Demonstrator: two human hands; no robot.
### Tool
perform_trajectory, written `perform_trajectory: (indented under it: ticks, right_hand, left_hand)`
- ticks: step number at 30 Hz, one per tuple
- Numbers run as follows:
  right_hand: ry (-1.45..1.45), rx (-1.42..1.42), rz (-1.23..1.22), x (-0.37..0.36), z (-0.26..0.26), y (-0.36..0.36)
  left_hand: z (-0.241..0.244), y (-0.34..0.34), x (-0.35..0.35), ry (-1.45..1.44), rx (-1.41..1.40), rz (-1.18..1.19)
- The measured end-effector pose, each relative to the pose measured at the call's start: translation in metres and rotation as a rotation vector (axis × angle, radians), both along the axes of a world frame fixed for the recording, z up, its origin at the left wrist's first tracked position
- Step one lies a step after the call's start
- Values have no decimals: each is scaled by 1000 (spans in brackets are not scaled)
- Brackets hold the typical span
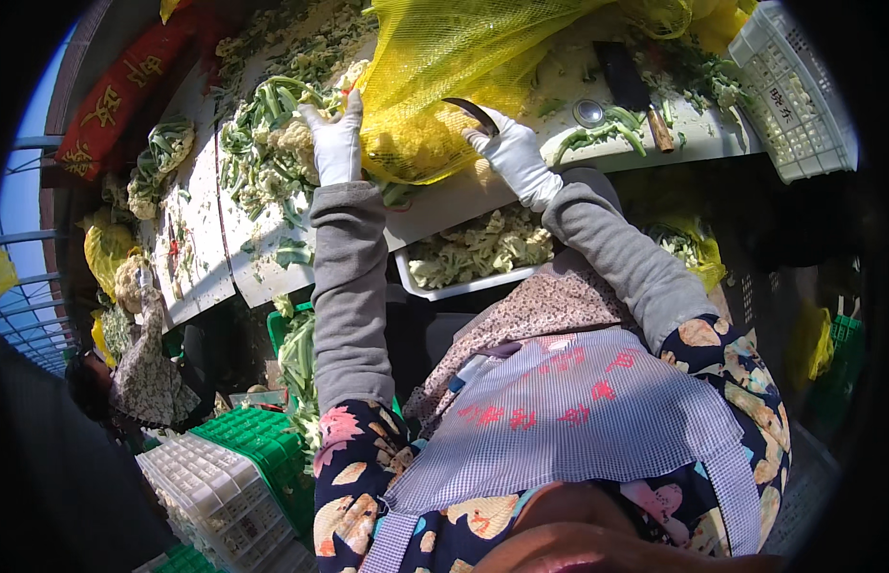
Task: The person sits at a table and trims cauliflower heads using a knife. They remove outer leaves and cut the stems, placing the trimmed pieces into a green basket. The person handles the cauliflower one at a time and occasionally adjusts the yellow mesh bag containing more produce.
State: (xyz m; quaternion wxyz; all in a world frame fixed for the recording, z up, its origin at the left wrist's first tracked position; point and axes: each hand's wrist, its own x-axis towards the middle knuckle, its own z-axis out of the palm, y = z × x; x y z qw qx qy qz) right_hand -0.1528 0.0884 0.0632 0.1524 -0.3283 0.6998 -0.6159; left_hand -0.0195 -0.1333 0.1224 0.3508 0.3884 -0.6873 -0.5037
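My left hand [337, 147], in a white glove, has its fingers apart beside the left edge of a yellow mesh bag [444, 57]. Its thumb lies close to the mesh; whether it touches is unclear. Cauliflower heads [410, 140] show through the bag, which rests on the white worktable [444, 208]. To the right of the bag, my gloved right hand [516, 157] grips a curved knife [473, 111]. The blade points left over the mesh, and the handle is hidden in my palm. Cauliflower trimmings and leaves [261, 154] are heaped left of my left hand.
A cleaver [623, 79] and a round metal object [587, 113] lie on the right. A white crate [795, 100] stands at the far right. Below the table edge is a white tray of florets [480, 251]. Another person [147, 372] works at left, near stacked crates [215, 473].
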Motion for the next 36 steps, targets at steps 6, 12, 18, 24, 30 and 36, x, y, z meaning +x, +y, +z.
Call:
perform_trajectory:
  ticks: [6,12,18,24,30,36]
  right_hand:
    - [-701,106,116,19,14,34]
    - [-812,-15,69,19,2,60]
    - [-688,-53,-143,-63,8,108]
    - [239,469,-701,-243,-6,193]
    - [323,1021,-668,-306,-20,237]
    - [631,293,-627,-257,7,120]
  left_hand:
    - [-21,-59,14,-546,-134,-112]
    - [26,-75,-24,268,273,-25]
    - [167,-59,-142,745,440,-571]
    - [203,74,-269,144,-140,-992]
    - [190,6,-222,218,107,-814]
    - [83,-38,-169,-268,-192,-370]
